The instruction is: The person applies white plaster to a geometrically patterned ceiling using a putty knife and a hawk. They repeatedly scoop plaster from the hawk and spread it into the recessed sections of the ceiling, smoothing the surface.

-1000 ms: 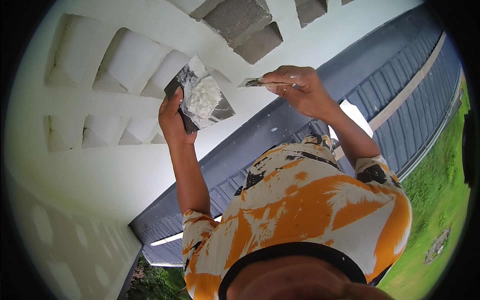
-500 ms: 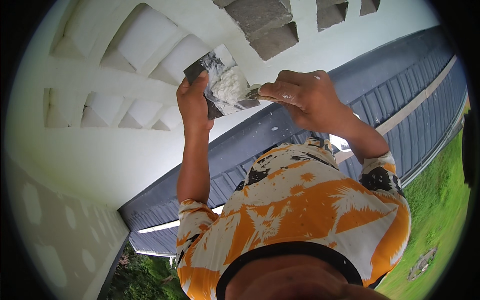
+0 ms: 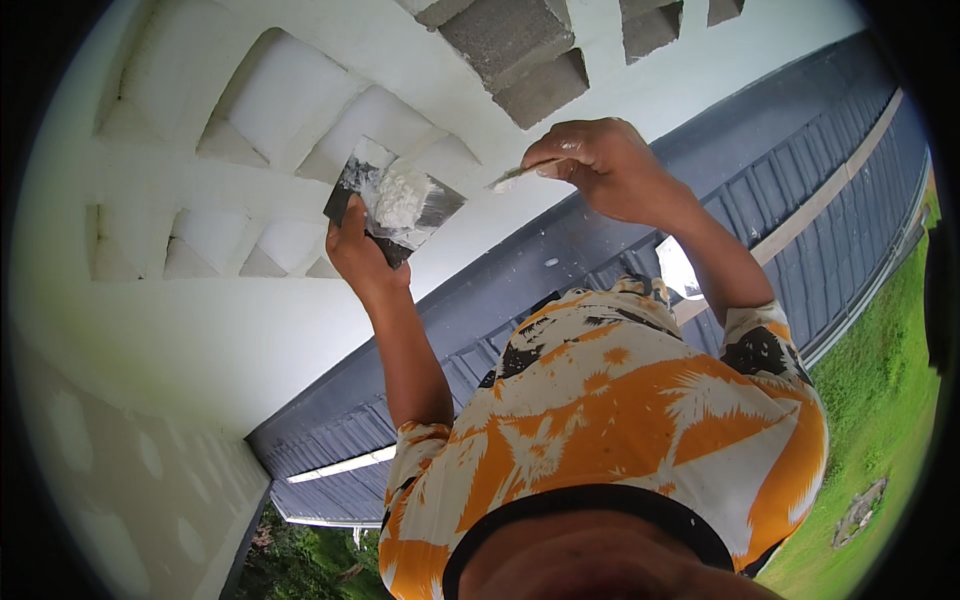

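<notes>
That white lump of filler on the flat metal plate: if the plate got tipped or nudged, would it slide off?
Probably not readily. The white filler sits heaped in a peaked mound on the metal plate, so it looks thick and sticky. Smears along the plate suggest it clings. The left hand grips it at one corner, so it seems fairly light.

Two hands are raised: the left hand (image 3: 357, 250) grips one flat metal plate (image 3: 395, 203) carrying one lump of white filler (image 3: 400, 194), and the right hand (image 3: 600, 165) pinches one small putty knife (image 3: 512, 178). One patterned shirt (image 3: 620, 430) shows (orange and white). Three bare grey blocks (image 3: 510, 35) sit above.
</notes>
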The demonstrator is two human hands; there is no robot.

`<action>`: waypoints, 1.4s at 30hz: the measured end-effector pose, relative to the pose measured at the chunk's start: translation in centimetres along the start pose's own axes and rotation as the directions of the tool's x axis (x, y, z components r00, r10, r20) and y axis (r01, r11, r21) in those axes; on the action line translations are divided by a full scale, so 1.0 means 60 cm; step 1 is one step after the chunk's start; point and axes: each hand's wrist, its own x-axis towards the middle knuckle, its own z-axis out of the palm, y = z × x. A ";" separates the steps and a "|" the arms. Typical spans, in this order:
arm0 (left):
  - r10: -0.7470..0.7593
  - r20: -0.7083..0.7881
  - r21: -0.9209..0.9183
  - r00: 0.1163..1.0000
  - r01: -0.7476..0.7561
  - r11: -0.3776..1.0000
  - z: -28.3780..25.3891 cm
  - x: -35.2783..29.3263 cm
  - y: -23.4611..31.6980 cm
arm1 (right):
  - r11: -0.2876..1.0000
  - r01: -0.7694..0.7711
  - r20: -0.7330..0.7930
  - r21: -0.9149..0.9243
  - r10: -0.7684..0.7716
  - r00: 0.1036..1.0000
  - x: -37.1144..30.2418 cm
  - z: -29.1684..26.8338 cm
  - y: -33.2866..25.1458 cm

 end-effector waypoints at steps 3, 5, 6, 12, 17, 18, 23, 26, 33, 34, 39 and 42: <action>-0.039 -0.034 -0.102 0.999 0.035 0.994 -0.039 0.003 -0.030 | 0.971 -0.209 -0.293 0.117 0.235 0.927 0.028 0.016 0.100; -0.115 -0.035 -0.083 0.993 0.112 0.990 -0.056 0.000 -0.057 | 0.968 -0.169 -0.416 -0.184 0.079 0.906 0.077 0.036 0.166; -0.139 -0.038 -0.060 0.990 0.136 0.989 -0.061 -0.002 -0.068 | 0.953 -0.198 -0.420 -0.231 0.085 0.903 0.105 0.048 0.193; -0.249 -0.005 0.005 0.968 0.249 0.968 -0.104 -0.021 -0.105 | 0.790 -0.163 -0.443 -0.590 -0.149 0.884 0.208 0.094 0.274; -0.289 -0.112 0.075 0.951 0.298 0.952 -0.188 -0.029 -0.128 | 0.757 -0.093 -0.300 -0.647 -0.141 0.943 0.205 0.123 0.313; -0.296 -0.140 0.068 0.945 0.308 0.949 -0.203 -0.038 -0.127 | 0.751 -0.096 -0.242 -0.653 -0.087 0.966 0.199 0.119 0.295; -0.364 -0.198 0.115 0.910 0.390 0.914 -0.227 -0.042 -0.132 | 0.823 -0.044 -0.474 -0.567 -0.282 0.834 0.167 0.081 0.294; -0.378 -0.206 0.140 0.902 0.410 0.901 -0.244 -0.039 -0.143 | 0.798 0.050 -0.536 -0.601 -0.449 0.715 0.189 0.088 0.331; -0.399 -0.144 0.202 0.905 0.422 0.884 -0.269 -0.037 -0.146 | 0.676 0.077 -0.487 -0.733 -0.600 0.635 0.207 0.071 0.355; -0.405 -0.141 0.196 0.903 0.426 0.883 -0.267 -0.036 -0.145 | 0.659 0.065 -0.479 -0.749 -0.607 0.634 0.206 0.069 0.355; -0.431 -0.182 0.193 0.884 0.462 0.866 -0.254 -0.043 -0.148 | 0.634 0.076 -0.498 -0.770 -0.671 0.550 0.209 0.069 0.346; -0.437 -0.174 0.224 0.883 0.467 0.855 -0.254 -0.040 -0.148 | 0.620 0.092 -0.462 -0.779 -0.666 0.586 0.221 0.067 0.357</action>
